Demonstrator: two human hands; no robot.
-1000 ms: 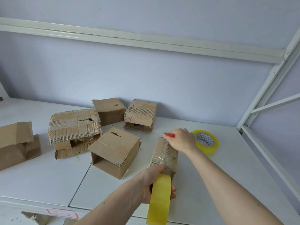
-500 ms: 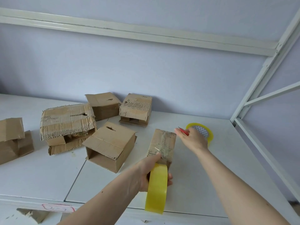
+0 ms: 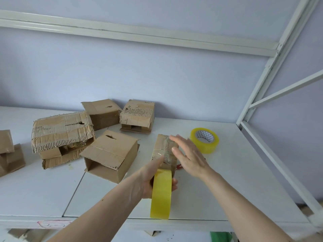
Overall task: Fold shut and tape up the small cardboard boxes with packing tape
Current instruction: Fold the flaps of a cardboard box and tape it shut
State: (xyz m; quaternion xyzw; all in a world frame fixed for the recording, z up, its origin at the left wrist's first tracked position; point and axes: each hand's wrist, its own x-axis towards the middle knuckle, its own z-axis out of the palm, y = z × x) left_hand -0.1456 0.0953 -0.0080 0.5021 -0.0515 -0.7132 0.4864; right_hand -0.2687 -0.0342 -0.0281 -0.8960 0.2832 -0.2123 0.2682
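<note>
White tabletop [image 3: 218, 189], pale wall behind, white metal frame [image 3: 258, 95] at right.

Left hand [image 3: 150, 179]: fingers curled round a roll of yellow packing tape [image 3: 160, 194], held on edge near the front of the tabletop. The thumb reaches forward onto the near end of a small narrow cardboard box [image 3: 163, 151]. The box lies lengthwise, pointing away from the person, about mid-tabletop and right of centre. Clear tape glints on its top near the thumb.

Right hand [image 3: 189, 158]: fingers straight and slightly apart, holding nothing, palm toward the right side of the narrow box. Blurred; cannot tell whether it touches the box.

A small red object [image 3: 179, 166] shows on the tabletop by the box's right near corner, mostly hidden under the right hand.

A 2nd tape roll [image 3: 204, 143] lies flat on the tabletop just beyond the right hand, patterned core showing.

Other boxes, all to the left:
- open-sided box [image 3: 111, 154], just left of the narrow box
- large torn box [image 3: 61, 133], corrugation exposed
- 2 boxes [image 3: 101, 113] [image 3: 138, 116] near the wall
- a partly cropped box [image 3: 10, 151] at the left edge
</note>
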